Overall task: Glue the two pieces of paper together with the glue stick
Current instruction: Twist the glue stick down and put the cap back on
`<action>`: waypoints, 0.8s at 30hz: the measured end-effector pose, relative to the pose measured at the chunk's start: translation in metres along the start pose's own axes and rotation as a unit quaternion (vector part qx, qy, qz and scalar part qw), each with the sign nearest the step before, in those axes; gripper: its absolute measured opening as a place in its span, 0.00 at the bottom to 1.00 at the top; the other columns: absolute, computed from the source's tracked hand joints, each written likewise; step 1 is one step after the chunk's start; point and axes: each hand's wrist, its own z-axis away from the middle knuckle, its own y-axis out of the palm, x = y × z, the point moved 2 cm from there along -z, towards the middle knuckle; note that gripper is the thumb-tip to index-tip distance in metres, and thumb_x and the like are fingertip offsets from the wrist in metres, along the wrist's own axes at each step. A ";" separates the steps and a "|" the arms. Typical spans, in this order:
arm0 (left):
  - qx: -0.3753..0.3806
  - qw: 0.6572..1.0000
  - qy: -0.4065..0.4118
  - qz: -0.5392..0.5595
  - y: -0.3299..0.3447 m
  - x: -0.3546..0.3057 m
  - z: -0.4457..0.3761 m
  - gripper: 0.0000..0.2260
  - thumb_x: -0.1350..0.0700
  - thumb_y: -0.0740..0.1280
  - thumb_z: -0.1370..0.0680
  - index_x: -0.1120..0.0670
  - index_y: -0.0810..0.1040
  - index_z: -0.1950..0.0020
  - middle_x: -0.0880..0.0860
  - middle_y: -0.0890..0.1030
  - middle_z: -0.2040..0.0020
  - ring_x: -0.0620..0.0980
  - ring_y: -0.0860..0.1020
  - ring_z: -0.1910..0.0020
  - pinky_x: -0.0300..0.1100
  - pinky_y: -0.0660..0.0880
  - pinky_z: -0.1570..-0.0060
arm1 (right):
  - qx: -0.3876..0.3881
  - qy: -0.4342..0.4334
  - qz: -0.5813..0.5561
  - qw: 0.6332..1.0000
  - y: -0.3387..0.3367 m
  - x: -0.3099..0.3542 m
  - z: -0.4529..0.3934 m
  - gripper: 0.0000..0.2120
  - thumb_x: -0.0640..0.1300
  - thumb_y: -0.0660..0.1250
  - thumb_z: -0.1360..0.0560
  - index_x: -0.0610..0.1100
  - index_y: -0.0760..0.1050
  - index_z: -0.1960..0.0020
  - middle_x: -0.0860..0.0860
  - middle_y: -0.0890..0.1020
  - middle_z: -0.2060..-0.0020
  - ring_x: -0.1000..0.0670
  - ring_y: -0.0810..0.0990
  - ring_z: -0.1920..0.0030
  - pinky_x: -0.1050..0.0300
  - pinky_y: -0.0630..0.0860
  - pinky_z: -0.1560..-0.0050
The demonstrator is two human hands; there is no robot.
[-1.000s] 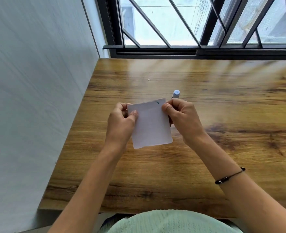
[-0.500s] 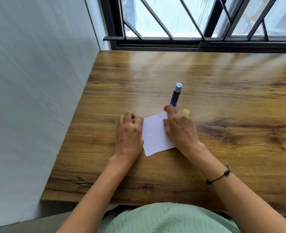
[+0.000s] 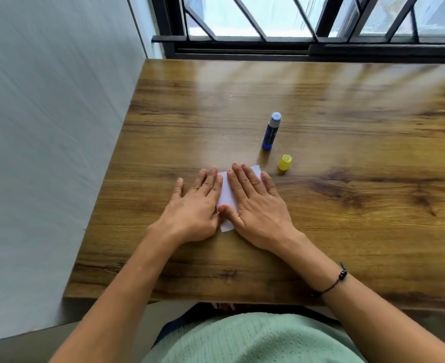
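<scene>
White paper (image 3: 228,195) lies flat on the wooden table (image 3: 320,218), mostly hidden under my hands; I cannot tell two sheets apart. My left hand (image 3: 195,205) rests palm down on its left edge, fingers spread. My right hand (image 3: 255,203) presses flat on its right part, thumb across the lower edge. A blue glue stick (image 3: 271,131) stands uncapped beyond the paper to the right. Its yellow cap (image 3: 285,162) sits beside it, near my right fingertips.
A pale wall (image 3: 53,153) runs along the table's left edge. A black-framed barred window (image 3: 307,27) lines the far edge. The table's near edge is just in front of my torso.
The paper went from held up in both hands to lying on the table. Both hands then flattened out on top of it with fingers spread.
</scene>
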 end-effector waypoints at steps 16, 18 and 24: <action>-0.300 0.912 0.019 0.279 -0.046 -0.025 -0.014 0.17 0.56 0.65 0.25 0.56 0.72 0.36 0.54 0.76 0.37 0.49 0.74 0.41 0.40 0.68 0.43 | -0.365 0.177 -0.258 0.877 -0.085 -0.041 0.007 0.14 0.38 0.63 0.27 0.39 0.74 0.42 0.44 0.80 0.47 0.45 0.74 0.45 0.66 0.64 0.47; -0.314 0.894 0.024 0.318 -0.057 -0.036 -0.030 0.16 0.58 0.65 0.25 0.56 0.74 0.38 0.54 0.80 0.43 0.45 0.75 0.54 0.36 0.70 0.52 | -0.287 0.208 -0.239 0.904 -0.091 -0.062 -0.009 0.16 0.38 0.63 0.26 0.40 0.74 0.39 0.44 0.80 0.43 0.44 0.74 0.41 0.60 0.65 0.43; -0.258 0.902 0.027 0.346 -0.065 -0.064 -0.087 0.21 0.57 0.67 0.27 0.57 0.70 0.34 0.57 0.76 0.42 0.50 0.76 0.56 0.36 0.69 0.52 | -0.174 0.224 -0.239 0.929 -0.099 -0.082 -0.043 0.17 0.36 0.62 0.28 0.40 0.76 0.39 0.43 0.81 0.43 0.46 0.77 0.42 0.56 0.70 0.40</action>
